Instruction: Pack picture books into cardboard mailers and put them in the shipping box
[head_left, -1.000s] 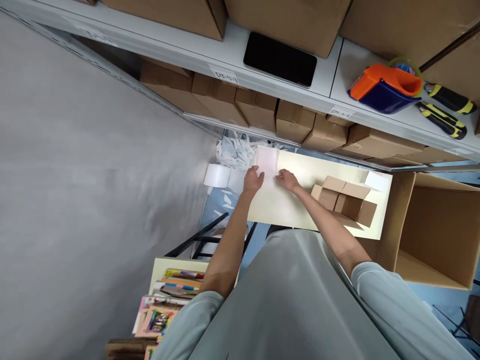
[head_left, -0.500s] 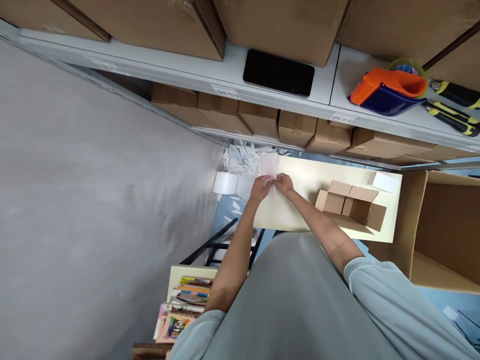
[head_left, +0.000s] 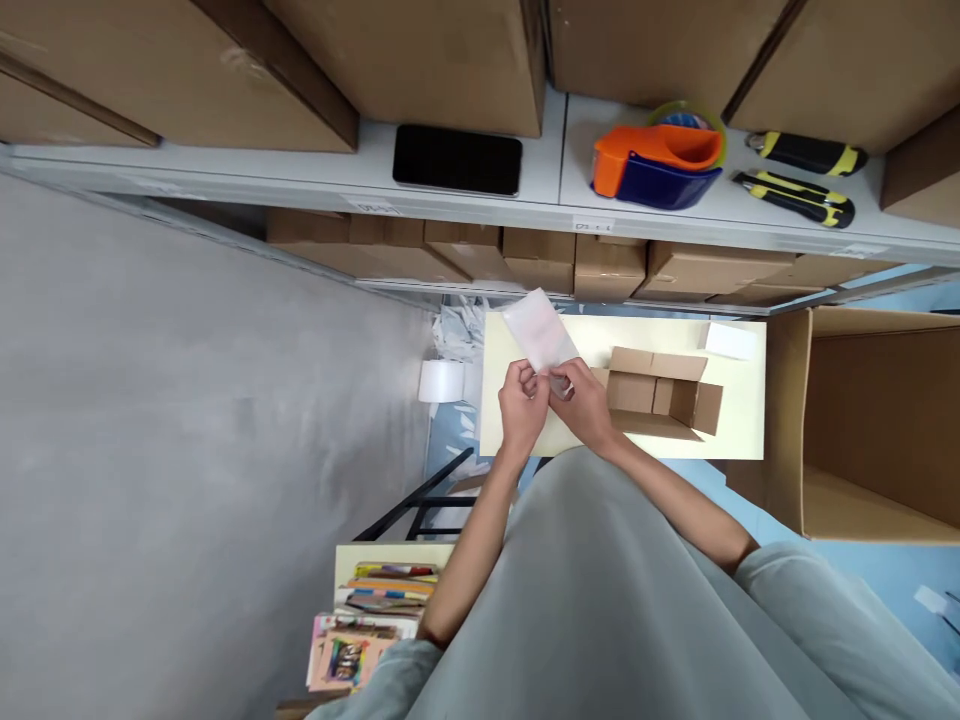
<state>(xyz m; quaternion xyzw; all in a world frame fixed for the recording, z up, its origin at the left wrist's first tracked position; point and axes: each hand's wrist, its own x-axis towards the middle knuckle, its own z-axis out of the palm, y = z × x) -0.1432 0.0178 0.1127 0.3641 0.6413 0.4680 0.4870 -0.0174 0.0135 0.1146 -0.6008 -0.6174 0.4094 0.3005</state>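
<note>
Both hands pinch the near edge of a thin, whitish bag-like sheet (head_left: 538, 328), which has a faint pink tint and stretches away from me. My left hand (head_left: 523, 405) has its fingers curled at the sheet's near end. Close beside it, my right hand (head_left: 583, 400) grips the same edge between thumb and fingers. The sheet is held above a cream tabletop (head_left: 739, 400). Right of my hands, an open cardboard box (head_left: 637, 395) stands on the table with its flaps spread. Whether anything is inside the sheet, I cannot tell.
A small white box (head_left: 729, 341) lies at the table's back right. A large open carton (head_left: 787, 430) stands to the right. A white roll (head_left: 441, 381) sits at left. The shelf ahead bears a phone (head_left: 457, 160), a tape dispenser (head_left: 656, 165) and utility knives (head_left: 799, 195).
The sheet has come up off the table's left end and turned aslant, nearer to me. Both hands have moved with it, staying on its edge. My view has shifted to the right.
</note>
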